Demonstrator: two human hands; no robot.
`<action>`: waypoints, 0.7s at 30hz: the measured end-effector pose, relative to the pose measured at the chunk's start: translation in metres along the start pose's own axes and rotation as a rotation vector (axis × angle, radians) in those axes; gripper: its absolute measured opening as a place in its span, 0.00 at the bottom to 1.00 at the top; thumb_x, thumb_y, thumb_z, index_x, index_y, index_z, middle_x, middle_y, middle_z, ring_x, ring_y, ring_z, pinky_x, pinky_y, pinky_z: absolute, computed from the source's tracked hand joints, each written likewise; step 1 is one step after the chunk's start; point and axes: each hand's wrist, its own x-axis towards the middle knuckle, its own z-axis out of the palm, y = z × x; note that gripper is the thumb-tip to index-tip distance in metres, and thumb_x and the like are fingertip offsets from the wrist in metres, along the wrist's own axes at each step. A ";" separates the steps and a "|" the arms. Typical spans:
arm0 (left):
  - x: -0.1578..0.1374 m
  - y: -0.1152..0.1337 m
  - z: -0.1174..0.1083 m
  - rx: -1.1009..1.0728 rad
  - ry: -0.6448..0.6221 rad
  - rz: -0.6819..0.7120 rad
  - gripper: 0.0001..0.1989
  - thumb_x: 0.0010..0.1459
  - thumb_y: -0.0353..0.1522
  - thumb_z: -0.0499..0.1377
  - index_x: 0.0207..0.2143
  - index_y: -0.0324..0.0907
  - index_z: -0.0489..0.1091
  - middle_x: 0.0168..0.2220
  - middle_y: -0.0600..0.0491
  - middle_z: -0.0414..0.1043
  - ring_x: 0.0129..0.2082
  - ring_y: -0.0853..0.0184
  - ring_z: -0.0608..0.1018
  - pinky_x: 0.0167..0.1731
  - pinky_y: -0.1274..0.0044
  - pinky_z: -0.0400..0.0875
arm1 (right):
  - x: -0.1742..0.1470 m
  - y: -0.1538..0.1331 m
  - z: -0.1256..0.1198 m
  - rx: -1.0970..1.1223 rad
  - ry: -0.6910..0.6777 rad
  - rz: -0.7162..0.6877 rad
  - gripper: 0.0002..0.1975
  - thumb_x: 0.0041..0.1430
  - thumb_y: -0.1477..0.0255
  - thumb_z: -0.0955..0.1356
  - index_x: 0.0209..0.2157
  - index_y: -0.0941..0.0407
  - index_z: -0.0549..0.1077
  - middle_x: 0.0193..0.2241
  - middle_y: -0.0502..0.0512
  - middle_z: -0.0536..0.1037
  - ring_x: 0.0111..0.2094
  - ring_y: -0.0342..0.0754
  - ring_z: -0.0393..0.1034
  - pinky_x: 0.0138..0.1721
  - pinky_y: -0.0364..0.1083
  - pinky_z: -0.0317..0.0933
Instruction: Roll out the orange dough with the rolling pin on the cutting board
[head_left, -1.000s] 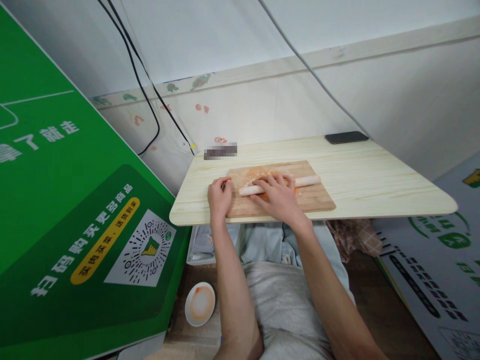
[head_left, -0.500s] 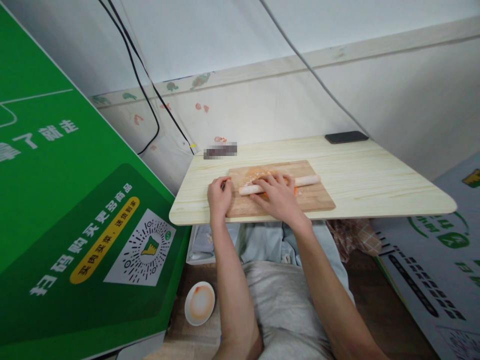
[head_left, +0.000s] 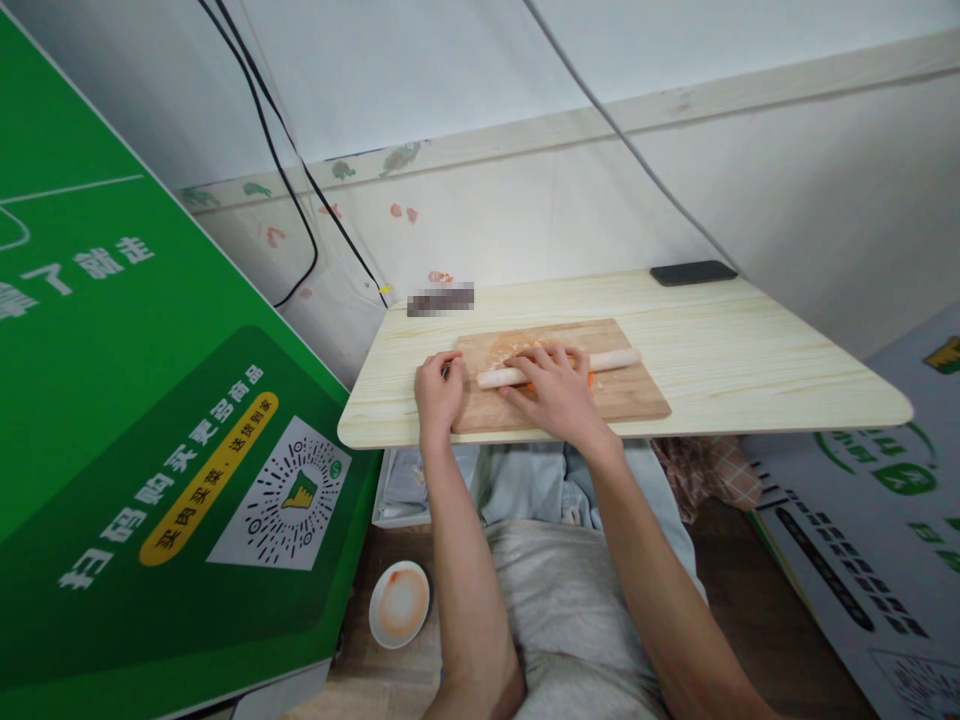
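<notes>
A pale rolling pin (head_left: 611,361) lies slantwise over the wooden cutting board (head_left: 637,397). My right hand (head_left: 556,388) is laid across its middle, fingers bent over it. Beneath and around that hand show bits of a flattened orange piece (head_left: 541,346), mostly covered, so its kind cannot be made out. Whitish crumbs and an orange smear mark the board behind the pin. At the board's left edge is my left hand (head_left: 438,392), fingers curled in with a touch of orange at the tips. Whatever it may hold is hidden.
The board rests on a light wood-grain table (head_left: 780,370). A black phone (head_left: 694,273) lies at the back right, and a blurred-out dark item (head_left: 441,299) at the back left. Below stands a stained white bowl (head_left: 399,604). A green panel (head_left: 187,400) closes off the left.
</notes>
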 end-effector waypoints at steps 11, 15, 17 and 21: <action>0.000 -0.002 0.000 0.011 0.000 0.001 0.12 0.68 0.33 0.58 0.44 0.45 0.83 0.48 0.46 0.87 0.50 0.56 0.85 0.59 0.64 0.78 | 0.000 0.000 0.001 -0.026 0.003 -0.006 0.18 0.77 0.57 0.69 0.61 0.49 0.80 0.64 0.60 0.82 0.64 0.65 0.68 0.67 0.65 0.47; 0.001 -0.002 0.001 0.005 -0.003 -0.001 0.12 0.68 0.33 0.58 0.44 0.44 0.83 0.48 0.46 0.87 0.50 0.55 0.85 0.58 0.64 0.78 | -0.002 0.001 -0.001 -0.012 -0.020 -0.015 0.20 0.77 0.57 0.69 0.62 0.49 0.79 0.65 0.59 0.82 0.64 0.64 0.68 0.68 0.64 0.46; 0.001 -0.002 0.001 0.001 -0.005 0.001 0.12 0.68 0.33 0.58 0.44 0.44 0.83 0.48 0.45 0.87 0.50 0.55 0.85 0.58 0.64 0.78 | -0.003 0.002 -0.002 -0.006 -0.029 -0.022 0.20 0.78 0.57 0.68 0.63 0.49 0.79 0.65 0.60 0.81 0.65 0.64 0.68 0.69 0.64 0.45; 0.000 -0.003 0.001 0.007 -0.004 0.007 0.13 0.69 0.33 0.58 0.45 0.44 0.83 0.48 0.45 0.87 0.50 0.55 0.85 0.58 0.63 0.78 | -0.003 0.002 -0.002 -0.005 -0.019 -0.022 0.19 0.78 0.57 0.68 0.63 0.49 0.79 0.65 0.59 0.81 0.65 0.64 0.68 0.69 0.64 0.45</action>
